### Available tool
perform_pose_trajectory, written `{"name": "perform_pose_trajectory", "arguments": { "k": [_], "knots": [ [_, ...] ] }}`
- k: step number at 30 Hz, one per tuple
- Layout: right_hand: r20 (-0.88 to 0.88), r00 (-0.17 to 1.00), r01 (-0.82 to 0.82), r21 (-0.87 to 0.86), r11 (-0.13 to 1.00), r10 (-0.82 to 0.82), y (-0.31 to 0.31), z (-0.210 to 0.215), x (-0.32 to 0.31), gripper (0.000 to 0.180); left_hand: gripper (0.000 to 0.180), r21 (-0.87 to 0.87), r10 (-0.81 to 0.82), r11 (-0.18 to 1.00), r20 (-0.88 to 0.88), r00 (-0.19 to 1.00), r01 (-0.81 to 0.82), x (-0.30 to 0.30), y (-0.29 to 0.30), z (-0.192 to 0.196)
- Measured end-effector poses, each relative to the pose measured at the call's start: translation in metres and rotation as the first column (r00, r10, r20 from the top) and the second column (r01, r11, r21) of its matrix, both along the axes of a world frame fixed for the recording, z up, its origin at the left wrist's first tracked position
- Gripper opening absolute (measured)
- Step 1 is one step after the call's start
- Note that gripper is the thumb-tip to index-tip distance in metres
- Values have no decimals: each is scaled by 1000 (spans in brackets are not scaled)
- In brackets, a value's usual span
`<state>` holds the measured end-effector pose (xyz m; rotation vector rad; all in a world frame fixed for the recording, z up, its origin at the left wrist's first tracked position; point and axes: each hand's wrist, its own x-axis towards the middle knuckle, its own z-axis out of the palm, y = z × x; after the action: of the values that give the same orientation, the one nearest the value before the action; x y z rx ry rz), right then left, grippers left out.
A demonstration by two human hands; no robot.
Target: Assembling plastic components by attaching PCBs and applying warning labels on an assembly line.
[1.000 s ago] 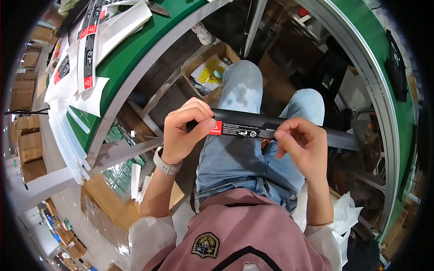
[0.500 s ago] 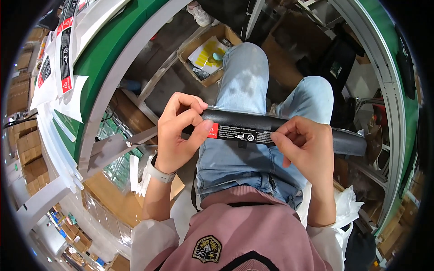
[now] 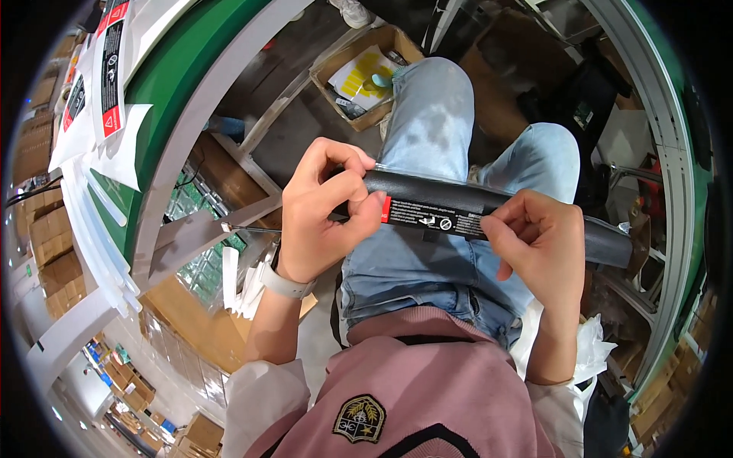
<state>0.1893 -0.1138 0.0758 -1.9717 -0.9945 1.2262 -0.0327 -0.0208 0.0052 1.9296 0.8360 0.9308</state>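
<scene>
At the far left, label sheets [image 3: 112, 76] and pale strips [image 3: 95, 229] lie on the green tabletop [image 3: 172, 88], strips hanging over its edge. Next comes the left forearm, rising from the lower edge with a light-strapped watch [image 3: 287, 284] at the wrist. The left hand [image 3: 327, 217] is closed around the left part of a black bar [image 3: 435, 188], its fingers curled inward, the index fingertip at the bar's upper edge and the thumb laid along the red end of a label [image 3: 435, 215]. The bar spans the space above the jeans [image 3: 408, 267], sloping slightly down toward the right, with the mostly black label facing up between the hands. The right hand [image 3: 540, 240] is half closed, fingers bent, thumb and forefinger tips close together at the label's right end; whether it pinches the label or only presses there, I cannot tell. Its wrist bends inward, the forearm standing nearly upright from a white sleeve [image 3: 556, 412]. The bar's right end shows beyond this hand.
</scene>
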Motion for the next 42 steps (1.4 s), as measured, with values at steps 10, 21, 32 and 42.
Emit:
{"name": "perform_pose_trajectory", "arguments": {
  "k": [10, 21, 32, 42],
  "knots": [
    [-17, 1000, -16, 9, 1000, 16, 3, -1, 2, 12, 38, -148, 45, 989, 126, 991, -27, -7, 4, -11],
    [275, 951, -173, 103, 980, 139, 4, 1, 1, 15, 40, -145, 61, 988, 116, 991, -44, -4, 3, -11],
    [378, 877, -326, 13, 945, 297, 12, 7, 23, 22, 39, -158, 88, 985, 153, 984, -64, -5, -1, -15],
    [788, 502, -810, 284, 514, 356, -12, -33, -31, 36, 37, -77, 60, 996, 180, 982, -47, 4, 1, -17]
  ]
}}
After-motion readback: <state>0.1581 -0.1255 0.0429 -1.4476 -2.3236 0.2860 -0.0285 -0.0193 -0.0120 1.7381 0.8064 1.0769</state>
